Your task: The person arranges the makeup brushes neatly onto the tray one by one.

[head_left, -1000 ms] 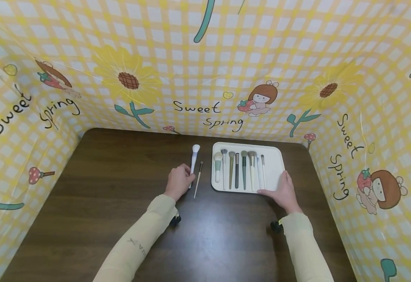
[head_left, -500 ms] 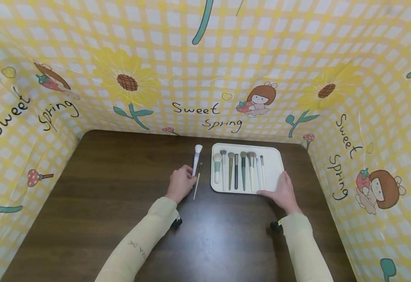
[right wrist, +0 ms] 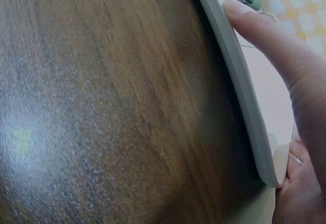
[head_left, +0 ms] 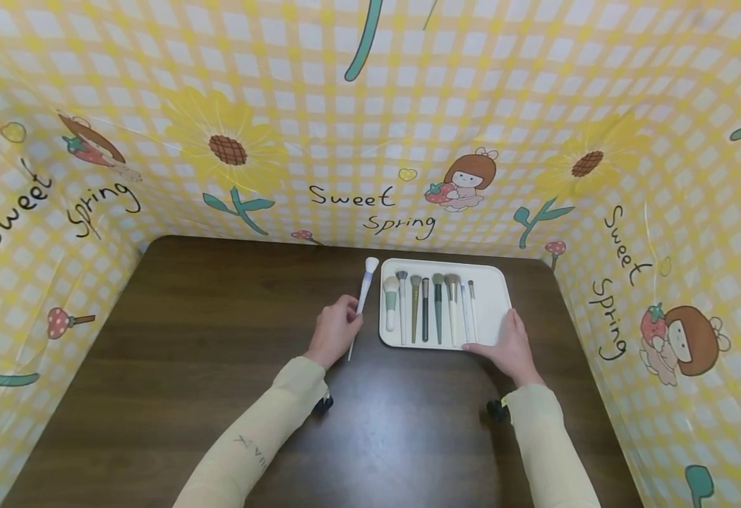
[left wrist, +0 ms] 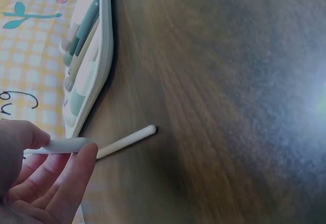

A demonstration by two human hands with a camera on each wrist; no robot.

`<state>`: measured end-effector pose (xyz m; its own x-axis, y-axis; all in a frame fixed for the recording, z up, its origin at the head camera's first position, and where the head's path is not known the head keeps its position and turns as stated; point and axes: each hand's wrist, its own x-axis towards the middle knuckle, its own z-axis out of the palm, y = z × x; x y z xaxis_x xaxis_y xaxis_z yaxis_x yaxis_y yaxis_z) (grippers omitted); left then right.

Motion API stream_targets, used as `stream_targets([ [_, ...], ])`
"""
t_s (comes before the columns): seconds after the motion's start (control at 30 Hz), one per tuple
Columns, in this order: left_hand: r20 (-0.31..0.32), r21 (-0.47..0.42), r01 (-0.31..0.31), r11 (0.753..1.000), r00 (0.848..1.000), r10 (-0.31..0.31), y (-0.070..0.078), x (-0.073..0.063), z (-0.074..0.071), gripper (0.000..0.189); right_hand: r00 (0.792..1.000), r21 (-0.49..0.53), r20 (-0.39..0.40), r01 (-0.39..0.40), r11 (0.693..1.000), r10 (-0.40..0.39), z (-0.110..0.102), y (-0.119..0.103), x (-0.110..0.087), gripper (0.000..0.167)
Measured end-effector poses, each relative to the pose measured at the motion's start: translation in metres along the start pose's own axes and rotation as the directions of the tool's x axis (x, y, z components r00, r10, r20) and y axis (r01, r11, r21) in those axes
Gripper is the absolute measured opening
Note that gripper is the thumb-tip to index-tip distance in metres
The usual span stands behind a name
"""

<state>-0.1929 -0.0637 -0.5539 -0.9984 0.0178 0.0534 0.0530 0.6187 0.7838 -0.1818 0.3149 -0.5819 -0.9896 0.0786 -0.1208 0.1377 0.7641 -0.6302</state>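
My left hand (head_left: 334,328) pinches a white makeup brush (head_left: 366,286) by its handle, just left of the tray, bristles pointing away from me. In the left wrist view, the brush's rounded handle end (left wrist: 71,145) sits between thumb and fingers. Below it, a thin makeup brush (left wrist: 127,141) lies on the table, partly hidden by the hand. My right hand (head_left: 511,346) grips the front right corner of the cream tray (head_left: 492,303), thumb over the front rim and fingers along the right side. Several makeup brushes, among them a dark green one (head_left: 439,314), lie side by side in the tray.
The dark wooden table (head_left: 218,296) carries the tray near its back edge. A yellow checked cloth (head_left: 345,127) with printed flowers encloses the back and both sides. A bare strip of tray lies right of the row of brushes.
My left hand has carried the white brush rightward, over the thin brush and close to the tray's left edge. The thin brush is now mostly covered. My right hand stays on the tray.
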Motion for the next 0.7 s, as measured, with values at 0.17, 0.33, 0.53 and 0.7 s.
stream_targets([
  [0.17,-0.009,0.006,-0.02,1.0,1.0,0.02,0.005,0.0,0.002,0.026,1.0,-0.003,0.0,-0.003,1.0,0.003,0.0,0.0,0.0,0.148],
  [0.33,-0.024,0.014,-0.036,0.999,0.999,0.037,0.008,0.001,0.004,0.03,1.0,0.001,0.0,0.002,1.0,-0.002,-0.001,-0.001,0.0,0.148],
  [0.53,-0.025,0.011,-0.054,0.998,0.998,0.054,0.012,0.001,0.008,0.027,1.0,0.013,-0.001,0.005,1.0,-0.005,-0.002,-0.001,0.0,0.148],
  [0.7,-0.028,0.013,-0.076,0.997,0.997,0.077,0.016,0.001,0.012,0.022,1.0,0.011,0.003,0.0,1.0,0.0,-0.002,-0.002,-0.001,0.148],
])
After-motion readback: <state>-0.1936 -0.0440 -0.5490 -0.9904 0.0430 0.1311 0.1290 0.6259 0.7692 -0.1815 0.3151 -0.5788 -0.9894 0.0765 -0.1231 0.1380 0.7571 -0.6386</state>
